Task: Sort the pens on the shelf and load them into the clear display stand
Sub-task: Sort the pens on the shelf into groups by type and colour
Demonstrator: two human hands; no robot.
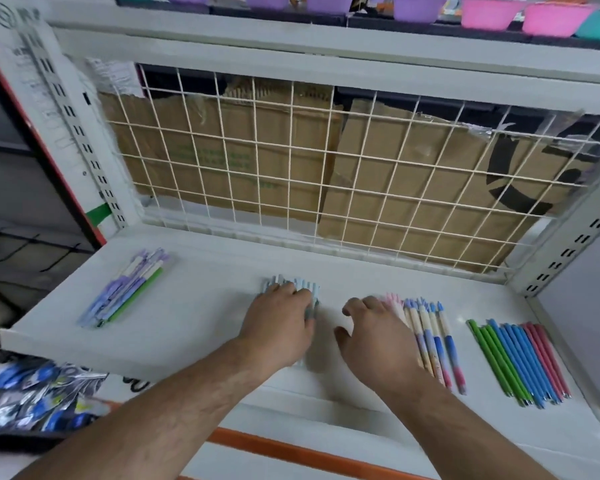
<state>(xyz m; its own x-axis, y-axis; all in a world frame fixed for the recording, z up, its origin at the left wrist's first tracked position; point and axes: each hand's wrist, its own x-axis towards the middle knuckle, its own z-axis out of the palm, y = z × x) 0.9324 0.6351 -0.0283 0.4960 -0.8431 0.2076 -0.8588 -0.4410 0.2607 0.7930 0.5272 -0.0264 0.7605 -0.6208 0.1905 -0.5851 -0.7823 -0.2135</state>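
While your L hand (281,320) lies palm-down over the pale-blue pens (305,287) at mid-shelf, its fingers are spread and near straight, pressing on the bunch, not wrapped round any pen. Only the far tips of that bunch and a bit of its R edge show past your knuckles.

Your R hand (374,334) sits just R of it w/ a bare gap of shelf (194,306) btwn the 2. Fingers are loosely bent, thumb out to the L, nothing held that you can see. Its outer edge overlaps the L side of the cream-barrel pens (433,337), which lie side by side, pink and blue caps pointing far, blue and pink grips near. Can't tell if the hand touches them or hovers.

You have 4 grps on the white shelf. Far L, well apart from your hands, lies the purple pen bunch (118,292), slanted, w/ 1 green pen (136,299) along its R side. Far R lie the slim pens (520,362), laid in colour order: green, then blue, then pink, tips toward the near edge.

Behind the shelf stands a white wire grid (326,174) w/ cardboard (257,161) behind it. Up top, purple, pink and teal bowls (489,12). Low L, below the shelf, a heap of blue-and-silver packets (39,393).
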